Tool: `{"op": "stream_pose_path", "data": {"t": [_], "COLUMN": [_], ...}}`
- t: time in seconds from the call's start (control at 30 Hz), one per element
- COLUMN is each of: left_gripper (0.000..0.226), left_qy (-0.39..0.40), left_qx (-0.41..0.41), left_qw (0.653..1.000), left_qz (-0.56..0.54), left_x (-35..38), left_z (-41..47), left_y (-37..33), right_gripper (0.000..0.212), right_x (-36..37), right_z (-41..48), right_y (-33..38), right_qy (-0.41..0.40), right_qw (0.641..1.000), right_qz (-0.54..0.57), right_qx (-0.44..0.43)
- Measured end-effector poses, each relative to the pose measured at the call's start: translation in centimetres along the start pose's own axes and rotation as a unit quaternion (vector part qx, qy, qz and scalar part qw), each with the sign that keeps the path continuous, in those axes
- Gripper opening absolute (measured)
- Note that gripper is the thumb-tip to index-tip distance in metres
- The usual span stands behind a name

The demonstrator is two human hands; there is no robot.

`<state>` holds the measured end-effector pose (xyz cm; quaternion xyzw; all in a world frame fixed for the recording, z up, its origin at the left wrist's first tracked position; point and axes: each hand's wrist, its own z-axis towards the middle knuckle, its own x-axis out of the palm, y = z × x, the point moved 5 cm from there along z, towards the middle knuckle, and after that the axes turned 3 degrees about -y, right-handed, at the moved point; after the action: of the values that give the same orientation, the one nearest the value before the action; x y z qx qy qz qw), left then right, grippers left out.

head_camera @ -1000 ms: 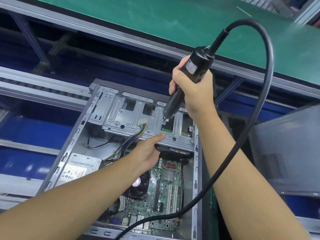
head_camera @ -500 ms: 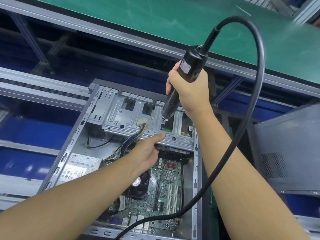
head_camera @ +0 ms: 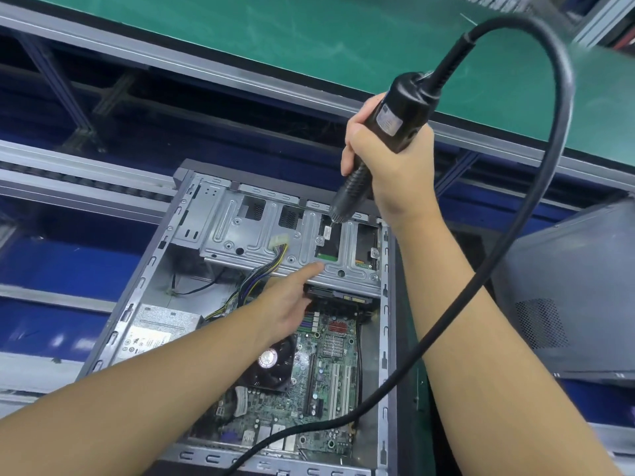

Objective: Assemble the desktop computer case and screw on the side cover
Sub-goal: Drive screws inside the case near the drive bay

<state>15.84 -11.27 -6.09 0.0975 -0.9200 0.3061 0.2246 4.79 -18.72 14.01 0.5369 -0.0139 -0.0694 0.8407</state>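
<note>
The right grip is clenched around the black body of an electric screwdriver, held tilted with the bit pointing down and to the left. The bit's tip meets the top plate of the metal drive cage, beside a small white label. A thick black cable leaves the tool's upper end, arches over to the right and runs back down across the case's near edge.

The left grip holds nothing: its index finger lies straight, the tip resting on the front lip of the drive cage, while the other fingers curl loosely beneath.

The computer case lies on its side with the open face up. Inside it sit the green motherboard, a round black fan, a boxed power supply at the left and a bundle of coloured wires running up to the cage. The grey side cover, with a perforated vent patch, lies apart from the case, just to its right. A green worktop spans the far side, above a grey metal rail.
</note>
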Motion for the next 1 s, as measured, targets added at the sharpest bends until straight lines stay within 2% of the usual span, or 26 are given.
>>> {"op": "stream_pose_path", "data": {"t": [0.07, 0.13, 0.17, 0.23, 0.33, 0.43, 0.53, 0.67, 0.73, 0.8, 0.9, 1.0], "left_gripper": [0.071, 0.056, 0.050, 0.048, 0.052, 0.047, 0.036, 0.021, 0.026, 0.026, 0.020, 0.026], "left_qy": [-0.033, -0.065, -0.072, -0.062, 0.021, 0.089, 0.138, 0.179, 0.178, 0.176, 0.177, 0.220], "left_qx": [-0.042, -0.056, -0.033, 0.091, 0.307, 0.385, 0.406, 0.368, 0.312, 0.268, 0.201, 0.144], "left_qw": [0.992, 0.966, 0.946, 0.891, 0.788, 0.680, 0.554, 0.323, 0.253, 0.221, 0.201, 0.217], "left_qz": [0.113, 0.245, 0.314, 0.439, 0.533, 0.617, 0.714, 0.853, 0.898, 0.921, 0.942, 0.940], "left_x": [-0.6, -1.4, -1.4, -0.3, 4.4, 9.5, 13.7, 17.1, 17.8, 18.3, 19.1, 19.9], "left_z": [-1.0, -2.3, -2.8, -3.9, -6.1, -6.9, -6.3, -3.9, -2.0, -0.1, 3.1, 6.2], "left_y": [0.5, 0.7, 0.4, -1.1, -3.4, -2.8, 0.3, 6.0, 8.3, 10.2, 12.7, 16.1], "right_gripper": [0.015, 0.016, 0.019, 0.025, 0.027, 0.028, 0.027, 0.026, 0.026, 0.027, 0.026, 0.023], "right_x": [-1.1, -2.4, -3.0, -4.4, -6.9, -9.9, -13.4, -18.3, -20.3, -21.8, -23.5, -24.7], "right_z": [-0.4, -1.3, -1.9, -3.1, -4.9, -7.5, -10.8, -15.5, -17.7, -19.5, -21.3, -22.3], "right_y": [0.7, 1.2, 1.5, 2.3, 3.9, 5.4, 6.0, 5.5, 4.8, 4.1, 3.1, 2.1], "right_qy": [-0.006, -0.021, -0.030, -0.045, -0.062, -0.073, -0.097, -0.142, -0.157, -0.170, -0.184, -0.192], "right_qw": [1.000, 1.000, 0.999, 0.998, 0.997, 0.996, 0.994, 0.990, 0.988, 0.985, 0.982, 0.979], "right_qz": [0.000, 0.011, 0.019, 0.031, 0.039, 0.030, 0.016, -0.001, -0.005, -0.001, 0.013, 0.029], "right_qx": [-0.004, -0.003, -0.005, -0.016, -0.032, -0.046, -0.043, -0.018, 0.002, 0.021, 0.040, 0.054]}}
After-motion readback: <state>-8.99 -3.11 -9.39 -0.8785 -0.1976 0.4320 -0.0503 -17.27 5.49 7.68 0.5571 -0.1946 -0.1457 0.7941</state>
